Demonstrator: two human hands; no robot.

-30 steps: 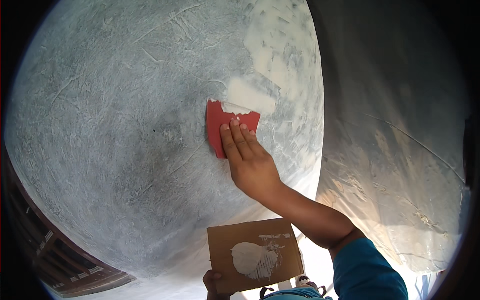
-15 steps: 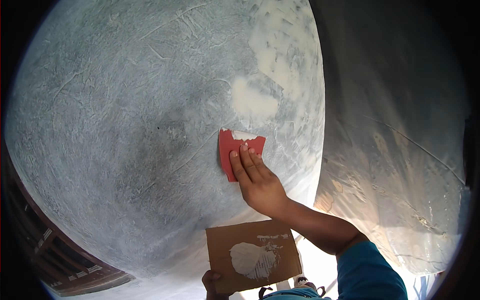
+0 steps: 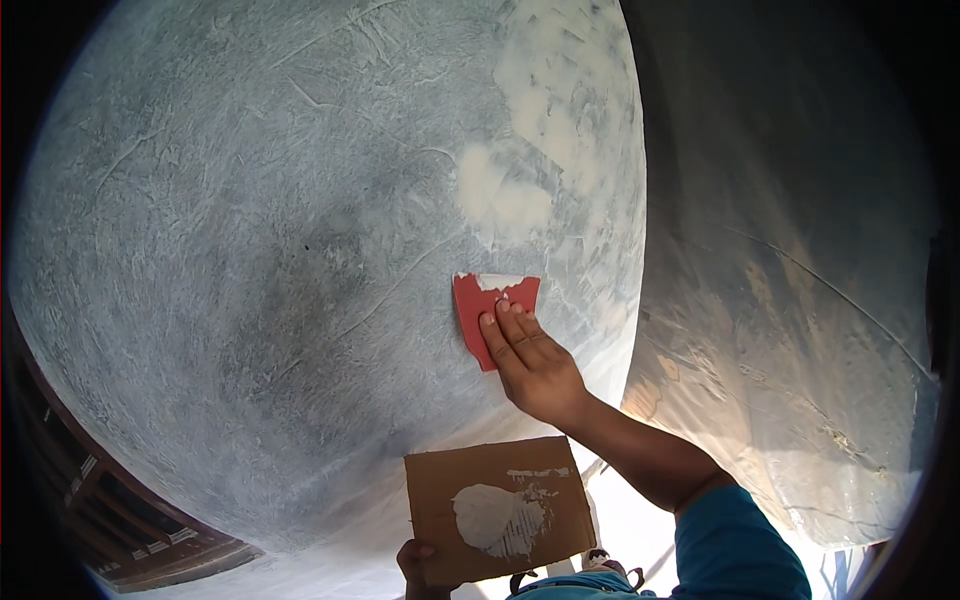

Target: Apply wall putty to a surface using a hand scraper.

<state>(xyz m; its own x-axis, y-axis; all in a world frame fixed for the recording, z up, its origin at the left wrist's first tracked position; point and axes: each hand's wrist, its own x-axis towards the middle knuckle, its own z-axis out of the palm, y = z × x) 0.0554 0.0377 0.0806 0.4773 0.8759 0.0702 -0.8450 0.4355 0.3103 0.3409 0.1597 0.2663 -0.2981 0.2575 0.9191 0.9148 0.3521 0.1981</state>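
Note:
My right hand (image 3: 541,374) grips a red flexible putty spreader (image 3: 470,318), its fingers laid along the face. White putty coats the spreader's top edge, which lies against the grey plastered wall (image 3: 300,300). Just above it, cream-white patches (image 3: 500,195) mark the wall. Low down, my left hand (image 3: 416,563) clasps the left corner of a brown cardboard sheet (image 3: 440,490), thumb on top and the other fingers hidden beneath. A mound of white putty (image 3: 485,518) sits on the cardboard, with thinner smears beside it.
Right of the wall's edge hangs a large translucent plastic sheet (image 3: 770,330), creased and stained. At the lower left is a dark brown wooden window frame with bars (image 3: 130,520). My shoe tip (image 3: 597,559) shows below the cardboard.
My right hand and the spreader have shifted slightly right and down along the wall. The cardboard in my left hand sits a little further left in view.

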